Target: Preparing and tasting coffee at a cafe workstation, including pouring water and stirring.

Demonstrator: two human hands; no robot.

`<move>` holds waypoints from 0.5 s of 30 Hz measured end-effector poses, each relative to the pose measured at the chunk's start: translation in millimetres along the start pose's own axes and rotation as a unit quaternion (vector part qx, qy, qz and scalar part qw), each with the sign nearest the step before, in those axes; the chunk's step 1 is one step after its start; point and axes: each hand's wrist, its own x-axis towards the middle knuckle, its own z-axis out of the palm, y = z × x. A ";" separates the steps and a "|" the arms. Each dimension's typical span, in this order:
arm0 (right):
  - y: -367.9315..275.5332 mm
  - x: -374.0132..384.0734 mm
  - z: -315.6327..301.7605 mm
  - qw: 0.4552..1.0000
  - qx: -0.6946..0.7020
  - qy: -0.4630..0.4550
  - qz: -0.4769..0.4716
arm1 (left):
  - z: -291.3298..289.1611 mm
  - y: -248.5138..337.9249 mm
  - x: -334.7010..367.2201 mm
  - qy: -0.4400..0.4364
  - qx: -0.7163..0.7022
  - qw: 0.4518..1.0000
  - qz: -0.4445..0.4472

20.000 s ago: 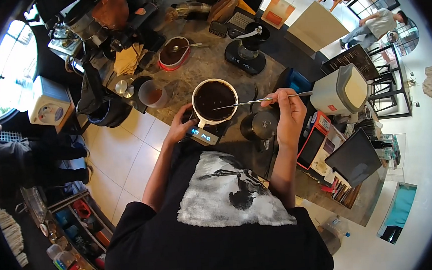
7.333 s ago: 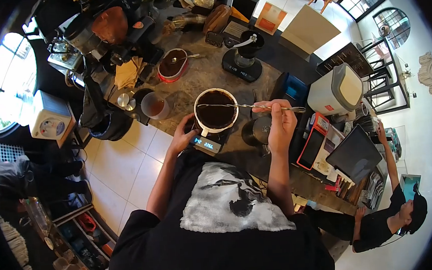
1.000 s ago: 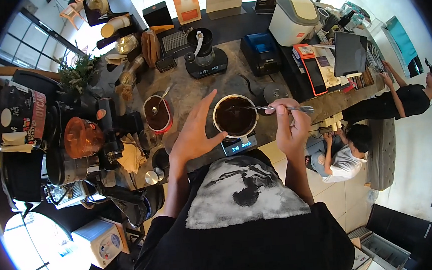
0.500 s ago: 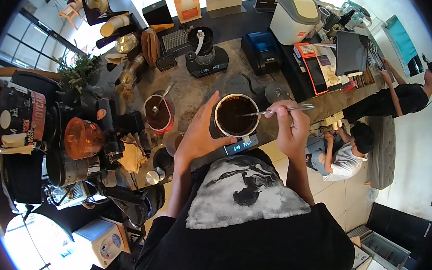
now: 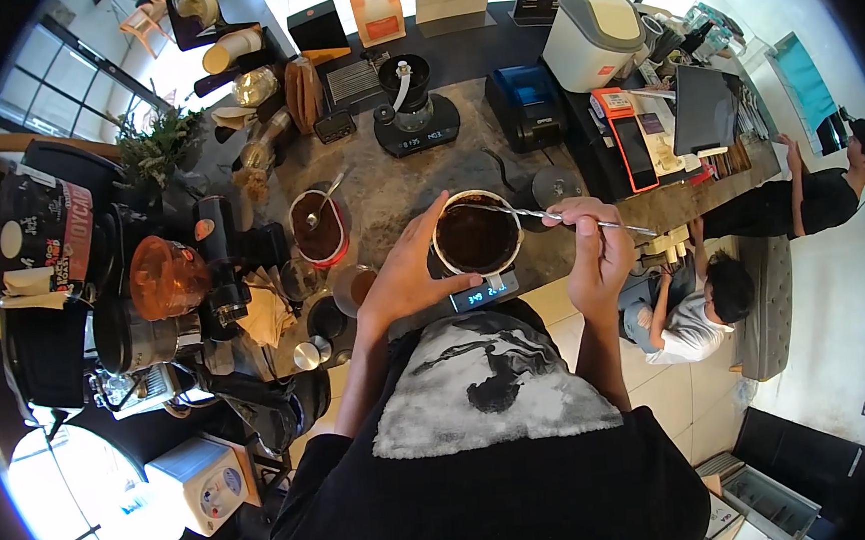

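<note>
A round, white-rimmed cup (image 5: 479,257) of dark brown contents, likely coffee, sits by the counter's near edge. Along its left side curves my left hand (image 5: 407,268), fingers at the far rim and thumb at the near side, steadying it. My right hand (image 5: 599,254) pinches a thin metal bar spoon with a twisted shaft (image 5: 539,215). Its far end reaches over the cup's far rim, and its tip is hard to make out. Just at the cup's near side, a small digital scale (image 5: 485,292) shows a lit display.
Left of my hand stands a red-rimmed container (image 5: 319,228) of brown powder with a spoon (image 5: 325,199) in it. A dripper on a scale (image 5: 416,126) is farther back. A blue-topped black printer (image 5: 525,108) stands behind right. Two people (image 5: 701,301) are off to the right.
My right hand has shifted slightly right and nearer. The bar spoon has swung, its cup end moving from the middle to the far rim. My left hand stays at the cup.
</note>
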 end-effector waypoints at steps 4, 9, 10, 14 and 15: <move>1.1 2.3 -2.9 1.000 -0.005 -0.011 -0.024 | 0.1 -0.3 0.7 0.002 0.005 1.000 -0.007; 7.7 2.3 -5.6 0.998 -0.026 -0.038 -0.045 | 1.5 -2.2 1.6 0.005 -0.006 1.000 -0.006; 7.3 2.5 -5.6 0.998 -0.027 -0.044 -0.043 | 1.6 -2.7 1.8 0.009 -0.004 1.000 0.002; 6.2 2.8 -7.2 0.998 -0.029 -0.054 -0.033 | 1.5 -0.3 1.3 0.008 -0.008 1.000 -0.004; 6.7 2.9 -7.6 0.998 -0.029 -0.054 -0.033 | 1.0 -0.1 1.0 0.007 -0.007 1.000 -0.009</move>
